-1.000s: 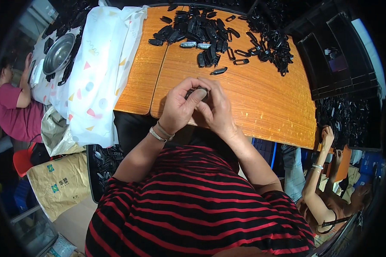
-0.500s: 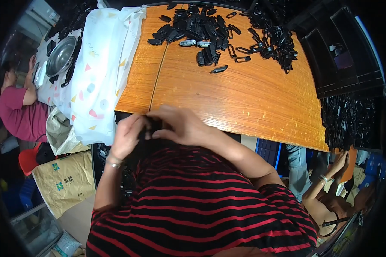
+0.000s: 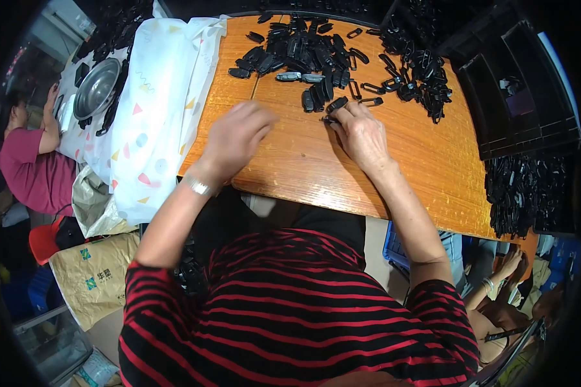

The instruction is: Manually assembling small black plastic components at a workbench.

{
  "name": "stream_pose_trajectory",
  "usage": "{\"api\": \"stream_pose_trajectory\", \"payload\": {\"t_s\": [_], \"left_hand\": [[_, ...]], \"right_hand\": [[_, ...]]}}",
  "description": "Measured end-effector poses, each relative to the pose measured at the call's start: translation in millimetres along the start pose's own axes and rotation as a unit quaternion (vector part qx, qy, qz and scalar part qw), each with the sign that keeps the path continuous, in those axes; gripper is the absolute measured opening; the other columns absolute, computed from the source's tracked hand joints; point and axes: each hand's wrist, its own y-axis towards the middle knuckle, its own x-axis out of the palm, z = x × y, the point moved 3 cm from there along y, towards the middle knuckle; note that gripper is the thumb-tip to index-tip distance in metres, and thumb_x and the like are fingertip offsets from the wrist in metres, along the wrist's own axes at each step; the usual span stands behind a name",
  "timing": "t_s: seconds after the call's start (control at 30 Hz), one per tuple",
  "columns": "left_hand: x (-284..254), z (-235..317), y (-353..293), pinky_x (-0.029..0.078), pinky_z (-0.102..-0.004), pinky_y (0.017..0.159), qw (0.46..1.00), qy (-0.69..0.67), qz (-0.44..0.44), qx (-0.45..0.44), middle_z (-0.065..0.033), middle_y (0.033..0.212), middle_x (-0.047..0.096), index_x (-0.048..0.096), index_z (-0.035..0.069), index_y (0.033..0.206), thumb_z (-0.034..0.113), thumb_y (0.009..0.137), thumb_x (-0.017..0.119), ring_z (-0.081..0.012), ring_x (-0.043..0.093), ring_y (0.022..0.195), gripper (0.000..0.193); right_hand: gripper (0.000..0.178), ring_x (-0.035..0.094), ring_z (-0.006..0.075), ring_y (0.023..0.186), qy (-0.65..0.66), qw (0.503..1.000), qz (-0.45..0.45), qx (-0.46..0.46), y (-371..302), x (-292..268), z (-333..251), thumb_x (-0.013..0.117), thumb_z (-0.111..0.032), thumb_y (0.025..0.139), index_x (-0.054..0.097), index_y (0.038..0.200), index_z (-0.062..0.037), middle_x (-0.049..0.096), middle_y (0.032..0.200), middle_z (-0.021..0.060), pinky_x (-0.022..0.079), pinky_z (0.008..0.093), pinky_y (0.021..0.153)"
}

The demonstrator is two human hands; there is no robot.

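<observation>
We note the right hand (image 3: 365, 134) over the wooden table (image 3: 297, 164), its fingertips at a small black part (image 3: 336, 104) just in front of the main pile of black parts (image 3: 298, 50). The grip there is narrow, thumb and fingers close together; whether the part is pinched or only touched, we cannot tell, as the fingers cover its near end. A second dark piece seems to lie beneath it, mostly hidden. The left hand (image 3: 237, 138) is blurred above the table, fingers loosely bent; we see nothing in it but cannot tell for certain. Two grey-faced parts (image 3: 289, 76) lie along the pile's near edge, and thin black frames (image 3: 372, 88) are strewn to the right, near a larger heap of frames (image 3: 431, 80). Risks, in our judgement: the fingers could catch two pieces at once, the parts being dark, alike and crowded; a knuckle could hook the open frame nearest the right hand and drag it; a shallow hold on so slim a part could let it slip or spin away.
</observation>
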Motion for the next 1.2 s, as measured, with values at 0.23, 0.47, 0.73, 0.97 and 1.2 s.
{"api": "stream_pose_trajectory", "payload": {"t_s": [0.23, 0.47, 0.73, 0.97, 1.2], "left_hand": [[56.5, -19.7, 59.7, 0.050, -0.0343, 0.077, 0.995, 0.032, -0.044, 0.080, -0.0057, 0.099, 0.059, 0.065, 0.007, 0.099, 0.007, 0.080, 0.067, -0.0248, 0.058, 0.094, 0.020], [61.5, -17.1, 63.0, 0.050, -0.0341, 0.079, 0.990, 0.049, -0.075, 0.112, -0.0061, 0.103, 0.059, 0.061, 0.004, 0.094, 0.009, 0.078, 0.069, -0.0254, 0.057, 0.096, 0.018], [55.4, -10.1, 58.2, 0.051, -0.0325, 0.072, 0.988, 0.061, -0.064, 0.125, -0.0053, 0.092, 0.057, 0.058, 0.005, 0.090, 0.008, 0.076, 0.068, -0.0240, 0.056, 0.090, 0.018], [51.7, -10.7, 50.3, 0.050, -0.0372, 0.074, 0.996, -0.006, -0.080, 0.029, -0.0101, 0.092, 0.058, 0.059, 0.004, 0.098, 0.009, 0.078, 0.070, -0.0306, 0.059, 0.088, 0.023], [54.0, -14.1, 45.9, 0.050, -0.0393, 0.074, 0.996, 0.002, -0.094, 0.000, -0.0113, 0.091, 0.058, 0.061, 0.004, 0.102, 0.008, 0.080, 0.069, -0.0318, 0.060, 0.087, 0.025]], "right_hand": [[0.017, 0.060, 0.0265, 0.084, 0.028, 1.000, 0.011, 0.001, -24.8, -10.3, -5.5, 0.072, -0.009, 0.078, 0.070, 0.095, -0.0059, 0.060, 0.088, 0.0095, 0.052, 0.0368, 0.068], [0.020, 0.060, 0.0269, 0.086, 0.064, 0.998, -0.020, 0.020, -29.8, -24.9, -8.4, 0.073, -0.009, 0.076, 0.070, 0.096, -0.0061, 0.060, 0.090, 0.0096, 0.053, 0.0375, 0.071], [0.020, 0.061, 0.0289, 0.091, 0.054, 0.997, -0.054, 0.003, -42.4, -31.4, -6.5, 0.073, -0.007, 0.076, 0.069, 0.095, -0.0033, 0.061, 0.094, 0.0111, 0.054, 0.0384, 0.073], [0.019, 0.061, 0.0294, 0.092, 0.024, 0.996, -0.080, 0.014, -42.4, -32.3, -8.9, 0.069, -0.009, 0.081, 0.068, 0.099, -0.0022, 0.061, 0.095, 0.0113, 0.054, 0.0386, 0.071], [0.023, 0.061, 0.0287, 0.091, 0.044, 0.996, -0.080, 0.005, -45.1, -32.9, -13.1, 0.070, -0.011, 0.080, 0.066, 0.101, -0.0028, 0.059, 0.093, 0.0112, 0.054, 0.0388, 0.071]]}}
